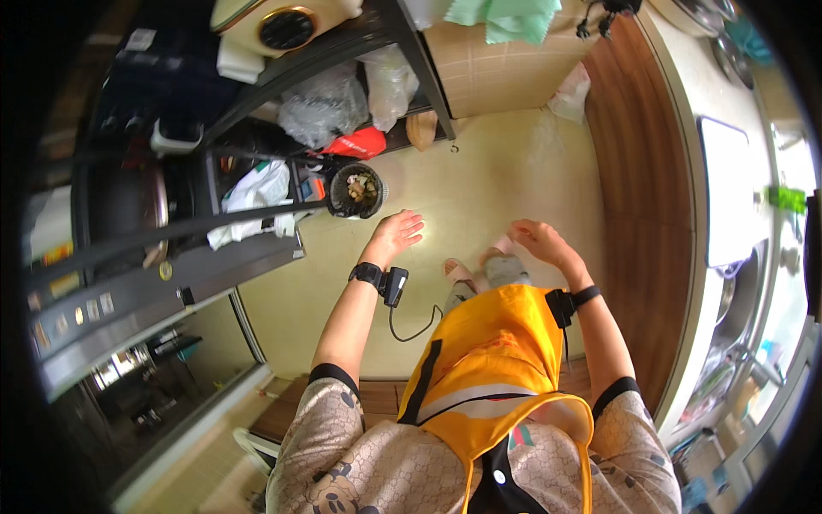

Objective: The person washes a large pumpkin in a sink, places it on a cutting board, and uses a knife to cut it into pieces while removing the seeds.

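My left hand [397,234] hangs over the tiled floor [449,193], palm up and fingers spread, with nothing in it. Just beyond its fingertips, to the upper left, stands a trash bin [340,204] lined with a black bag and holding food scraps. On the other side, my right hand [539,239] is raised above the floor with its fingers loosely bent and apart, holding nothing. A strapped device [395,286] with a cable sits on my left wrist, and another wrist device [560,308] on my right. A yellow apron [494,334] covers my front.
On the left, a dark metal shelf rack [257,212] holds plastic bags [324,106] and a cream appliance [276,26]. Wood-grain cabinets [648,193] run along the right under a counter with a white cutting board [729,193] and a sink [738,302]. A white bag [571,93] lies on the floor.
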`<state>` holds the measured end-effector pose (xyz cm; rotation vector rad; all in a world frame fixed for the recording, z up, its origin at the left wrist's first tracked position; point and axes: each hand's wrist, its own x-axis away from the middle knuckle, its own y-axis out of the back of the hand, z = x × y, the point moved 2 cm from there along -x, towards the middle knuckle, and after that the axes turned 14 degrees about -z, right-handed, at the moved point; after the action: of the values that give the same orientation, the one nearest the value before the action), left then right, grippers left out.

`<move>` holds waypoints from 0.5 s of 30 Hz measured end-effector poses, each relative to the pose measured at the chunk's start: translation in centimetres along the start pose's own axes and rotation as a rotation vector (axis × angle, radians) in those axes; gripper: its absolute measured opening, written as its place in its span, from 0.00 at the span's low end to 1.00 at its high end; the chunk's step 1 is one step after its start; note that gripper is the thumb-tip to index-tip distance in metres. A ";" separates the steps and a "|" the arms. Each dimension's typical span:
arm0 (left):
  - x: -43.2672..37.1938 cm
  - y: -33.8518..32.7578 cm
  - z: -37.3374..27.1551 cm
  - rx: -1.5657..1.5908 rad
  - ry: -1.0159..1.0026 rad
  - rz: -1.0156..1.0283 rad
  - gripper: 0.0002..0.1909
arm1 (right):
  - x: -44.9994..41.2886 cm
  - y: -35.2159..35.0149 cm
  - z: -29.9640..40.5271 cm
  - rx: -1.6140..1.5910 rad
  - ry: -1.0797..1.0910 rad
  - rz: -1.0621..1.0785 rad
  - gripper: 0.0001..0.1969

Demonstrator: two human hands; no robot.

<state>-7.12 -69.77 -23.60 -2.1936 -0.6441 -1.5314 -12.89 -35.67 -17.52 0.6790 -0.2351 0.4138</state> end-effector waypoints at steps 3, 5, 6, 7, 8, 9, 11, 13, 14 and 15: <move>-2.5 0.7 -2.2 -0.060 -0.004 -0.004 0.21 | -3.9 -3.8 -0.8 -0.147 -0.018 0.062 0.14; -5.0 0.8 -3.9 -0.009 0.052 0.026 0.22 | -8.1 -5.9 -1.2 -0.220 -0.068 0.011 0.16; -6.0 0.5 -4.5 -0.025 0.061 0.031 0.22 | -10.2 -7.1 -1.6 -0.238 -0.103 -0.019 0.16; -7.1 0.1 -5.3 -0.063 0.083 0.037 0.22 | -12.2 -8.3 -1.8 -0.347 -0.135 0.002 0.17; -8.1 0.1 -5.9 -0.063 0.108 0.021 0.22 | -13.3 -10.0 -2.0 -0.460 -0.170 0.022 0.18; -9.2 0.3 -6.4 -0.054 0.132 -0.001 0.22 | -14.1 -11.4 -1.9 -0.476 -0.206 0.010 0.18; -12.5 0.7 -7.7 -0.099 0.149 -0.026 0.18 | -16.8 -13.7 -1.7 -0.721 -0.350 -0.014 0.19; -15.9 0.5 -9.2 -0.133 0.110 0.031 0.20 | -19.2 -16.8 -3.3 -0.796 -0.397 -0.043 0.20; -17.9 0.1 -9.9 -0.159 0.101 0.009 0.23 | -20.1 -18.4 -4.2 -0.852 -0.422 -0.057 0.20; -20.0 0.0 -10.5 -0.175 0.091 0.021 0.26 | -21.1 -20.0 -5.0 -0.872 -0.444 -0.079 0.20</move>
<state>-21.15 -78.50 -39.01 -2.2321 -0.4723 -1.7239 -22.50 -52.65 -39.64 -0.0928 -0.7535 0.0496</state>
